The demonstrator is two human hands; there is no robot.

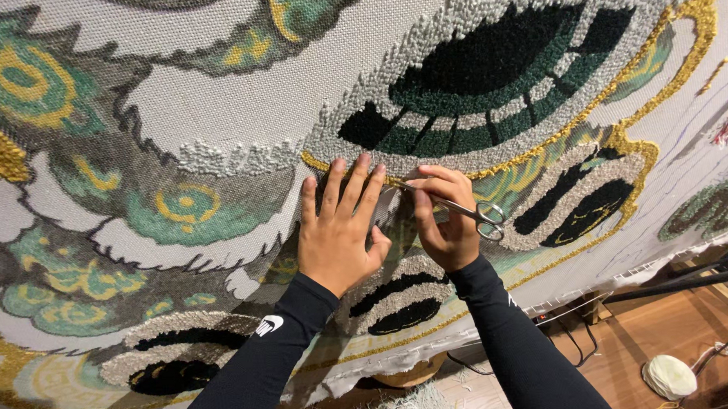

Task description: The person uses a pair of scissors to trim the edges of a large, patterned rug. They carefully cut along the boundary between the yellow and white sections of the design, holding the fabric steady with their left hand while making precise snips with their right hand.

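Pale grey backing cloth (pixel 237 104), printed with ornate motifs in teal green, mustard yellow and dark grey. Tufted yarn patches: black and deep green bands (pixel 489 68) ringed in off-white loops, edged by a golden-yellow outline (pixel 623 140). Further black-and-cream ovals (pixel 581 203) to the right and below, gold-trimmed. Silver-grey scissors (pixel 471 212). Black sleeves (pixel 261 372), one bearing a small white emblem. Warm reddish-brown wooden floor (pixel 632 348), with a cream ball of yarn (pixel 668 376) and whitish-green clippings (pixel 406 407). Black cables (pixel 579 346) trailing.
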